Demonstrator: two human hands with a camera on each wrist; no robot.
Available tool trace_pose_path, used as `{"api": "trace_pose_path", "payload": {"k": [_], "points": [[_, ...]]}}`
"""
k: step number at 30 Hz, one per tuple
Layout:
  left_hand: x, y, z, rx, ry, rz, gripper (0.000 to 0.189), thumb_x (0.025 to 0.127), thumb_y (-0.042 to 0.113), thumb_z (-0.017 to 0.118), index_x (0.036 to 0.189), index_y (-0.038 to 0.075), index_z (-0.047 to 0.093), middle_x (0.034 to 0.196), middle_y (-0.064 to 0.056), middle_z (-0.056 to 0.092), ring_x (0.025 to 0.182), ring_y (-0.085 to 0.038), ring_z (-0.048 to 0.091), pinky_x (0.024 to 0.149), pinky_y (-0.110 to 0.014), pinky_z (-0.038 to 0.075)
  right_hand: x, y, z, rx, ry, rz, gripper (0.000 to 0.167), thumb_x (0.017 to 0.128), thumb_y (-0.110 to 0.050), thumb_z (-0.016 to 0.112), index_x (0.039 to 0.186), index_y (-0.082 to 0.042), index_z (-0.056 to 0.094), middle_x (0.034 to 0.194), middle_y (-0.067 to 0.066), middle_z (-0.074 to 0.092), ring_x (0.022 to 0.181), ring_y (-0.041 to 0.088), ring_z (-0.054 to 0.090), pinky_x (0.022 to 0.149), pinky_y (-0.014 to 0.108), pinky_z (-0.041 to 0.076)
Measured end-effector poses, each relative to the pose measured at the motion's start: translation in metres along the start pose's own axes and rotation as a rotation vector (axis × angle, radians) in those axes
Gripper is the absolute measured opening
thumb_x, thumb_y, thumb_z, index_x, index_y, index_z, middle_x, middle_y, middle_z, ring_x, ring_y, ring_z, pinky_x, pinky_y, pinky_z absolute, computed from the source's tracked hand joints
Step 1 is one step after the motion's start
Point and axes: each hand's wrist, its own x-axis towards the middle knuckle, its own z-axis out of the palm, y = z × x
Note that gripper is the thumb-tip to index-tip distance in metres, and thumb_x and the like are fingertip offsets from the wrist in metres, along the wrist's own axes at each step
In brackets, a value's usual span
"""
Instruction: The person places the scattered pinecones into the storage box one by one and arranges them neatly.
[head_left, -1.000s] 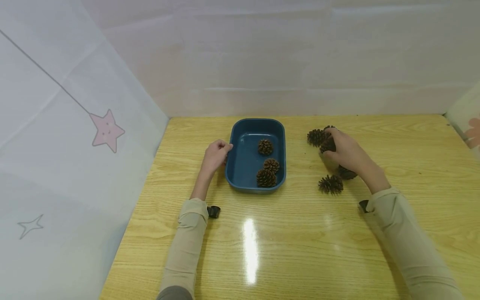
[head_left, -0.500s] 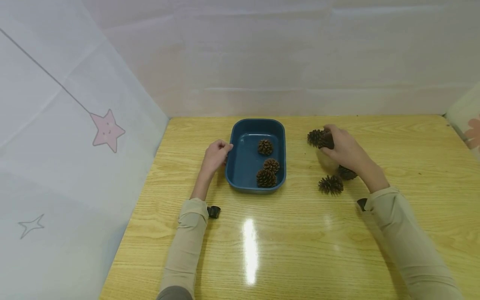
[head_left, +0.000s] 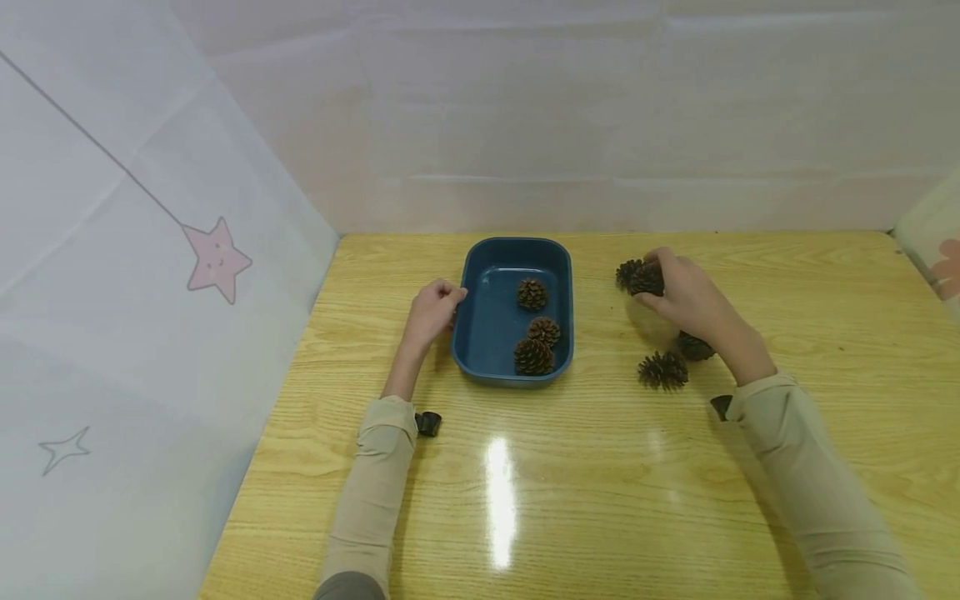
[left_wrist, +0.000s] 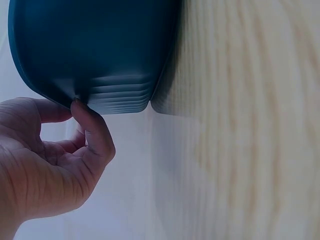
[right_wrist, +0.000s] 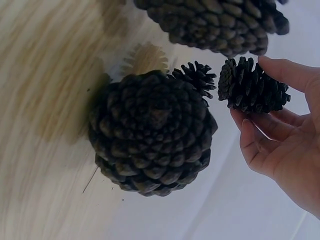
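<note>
A dark blue rectangular container (head_left: 487, 329) sits on the table, with three pine cones inside along its right half, one of them a large cone (head_left: 533, 357) near the front. At its left side my left hand (head_left: 431, 312) pinches the rim between thumb and finger; the left wrist view shows the fingertips on the container's edge (left_wrist: 100, 65). To the right, my right hand (head_left: 693, 302) holds a pine cone (right_wrist: 254, 87) between thumb and fingers, raised off the table. Just beyond it lies another pine cone (right_wrist: 196, 77), partly hidden in the head view.
Nearer to me, below the right hand, lie a spiky pine cone (head_left: 663, 370) and a darker pine cone (head_left: 694, 346) by the wrist. The wooden table (head_left: 600, 500) ends at a pale cloth backdrop (head_left: 525, 117) behind and on the left.
My right hand has gripped a pine cone, lifted it and shifted slightly left, in front of the cone behind. The left hand keeps its place on the container's rim.
</note>
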Motion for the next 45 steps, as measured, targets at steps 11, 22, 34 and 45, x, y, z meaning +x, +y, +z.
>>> {"api": "trace_pose_path", "payload": {"k": [11, 22, 34, 45], "points": [[0.001, 0.000, 0.000, 0.002, 0.005, -0.003, 0.028, 0.104, 0.026, 0.060, 0.110, -0.001, 0.066, 0.090, -0.008, 0.057, 0.072, -0.021, 0.056, 0.070, -0.041, 0.055, 0.003, -0.007, -0.001, -0.008, 0.008, -0.024, 0.054, 0.098, -0.011, 0.073, 0.139, 0.012, 0.046, 0.133, 0.036, 0.054, 0.122, 0.053, 0.052, 0.100, 0.064, 0.044], [0.000, 0.002, 0.000, -0.004, -0.001, -0.011, 0.030, 0.105, 0.027, 0.059, 0.111, -0.001, 0.066, 0.090, -0.008, 0.057, 0.073, -0.020, 0.055, 0.071, -0.042, 0.055, 0.006, -0.015, -0.002, -0.028, 0.022, -0.049, 0.054, 0.098, -0.015, 0.073, 0.138, 0.011, 0.048, 0.133, 0.035, 0.055, 0.122, 0.053, 0.052, 0.101, 0.065, 0.043], [0.001, 0.000, 0.000, -0.004, -0.005, -0.012, 0.030, 0.105, 0.027, 0.060, 0.111, -0.002, 0.066, 0.090, -0.009, 0.057, 0.074, -0.021, 0.055, 0.069, -0.041, 0.055, 0.010, -0.021, 0.001, -0.016, 0.034, -0.072, 0.053, 0.099, -0.017, 0.072, 0.138, 0.010, 0.048, 0.135, 0.033, 0.054, 0.125, 0.051, 0.052, 0.102, 0.064, 0.042], [0.000, 0.001, 0.000, 0.000, -0.006, -0.011, 0.030, 0.104, 0.028, 0.060, 0.109, -0.001, 0.066, 0.088, -0.008, 0.057, 0.073, -0.020, 0.055, 0.068, -0.040, 0.055, 0.014, -0.028, 0.002, -0.008, 0.028, -0.088, 0.054, 0.099, -0.017, 0.073, 0.138, 0.010, 0.049, 0.135, 0.032, 0.055, 0.125, 0.051, 0.052, 0.103, 0.063, 0.042]]}}
